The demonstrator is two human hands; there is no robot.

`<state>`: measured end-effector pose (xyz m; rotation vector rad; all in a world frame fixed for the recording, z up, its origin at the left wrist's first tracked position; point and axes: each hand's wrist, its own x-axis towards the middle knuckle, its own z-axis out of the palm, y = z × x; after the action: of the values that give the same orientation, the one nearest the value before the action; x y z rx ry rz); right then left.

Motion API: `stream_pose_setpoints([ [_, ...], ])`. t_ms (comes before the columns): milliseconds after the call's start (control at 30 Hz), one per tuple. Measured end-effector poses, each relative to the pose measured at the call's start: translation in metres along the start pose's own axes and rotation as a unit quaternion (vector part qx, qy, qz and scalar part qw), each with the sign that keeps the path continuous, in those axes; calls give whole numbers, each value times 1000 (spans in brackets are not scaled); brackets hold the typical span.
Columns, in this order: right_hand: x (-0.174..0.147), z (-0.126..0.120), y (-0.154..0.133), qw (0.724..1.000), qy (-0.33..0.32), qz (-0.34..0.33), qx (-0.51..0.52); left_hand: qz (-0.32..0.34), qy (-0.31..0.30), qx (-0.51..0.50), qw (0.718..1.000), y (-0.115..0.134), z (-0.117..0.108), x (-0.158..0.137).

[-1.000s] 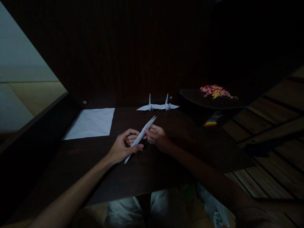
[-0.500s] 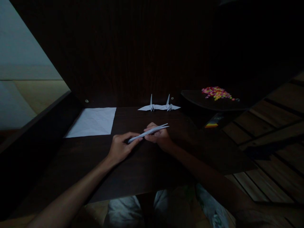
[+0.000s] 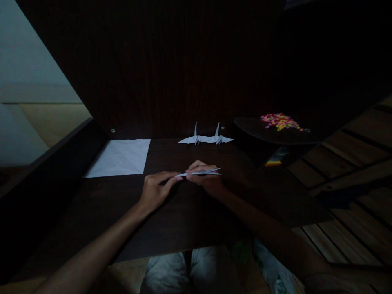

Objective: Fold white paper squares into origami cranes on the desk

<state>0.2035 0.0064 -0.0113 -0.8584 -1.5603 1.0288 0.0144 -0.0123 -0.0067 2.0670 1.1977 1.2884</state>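
Note:
A narrow piece of folded white paper [image 3: 203,172] is held level above the dark tabletop, seen nearly edge-on. My left hand [image 3: 155,188] pinches its left end between thumb and fingers. Around its middle, my right hand [image 3: 206,179] grips it too, thumb below and fingers behind. Its right end splits into two thin points past my right hand. Beyond the hands, two white origami cranes [image 3: 196,139] stand side by side near the back panel, wings spread and necks up.
A creased white paper sheet [image 3: 119,157] lies flat at the left, by a raised side board [image 3: 45,163]. Colourful small pieces [image 3: 281,121] are heaped on a rounded shelf [image 3: 254,127] at the right. Below it is a rainbow-edged item [image 3: 274,160]. Wooden slats [image 3: 352,163] lie farther right.
The folded paper has turned from a slant to nearly level, its left end now mostly covered by my left fingers. My right hand has shifted slightly down.

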Motion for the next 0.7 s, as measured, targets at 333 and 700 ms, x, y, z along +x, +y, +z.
stream_pose_setpoints([
  [333, 1, -3, 1, 1000, 22, -5, 2, 90, 39, 60, 993, -10, -5, 4],
  [700, -3, 1, -3, 997, -11, -73, -27, 227, 3, 57, 972, -14, -13, 8],
])
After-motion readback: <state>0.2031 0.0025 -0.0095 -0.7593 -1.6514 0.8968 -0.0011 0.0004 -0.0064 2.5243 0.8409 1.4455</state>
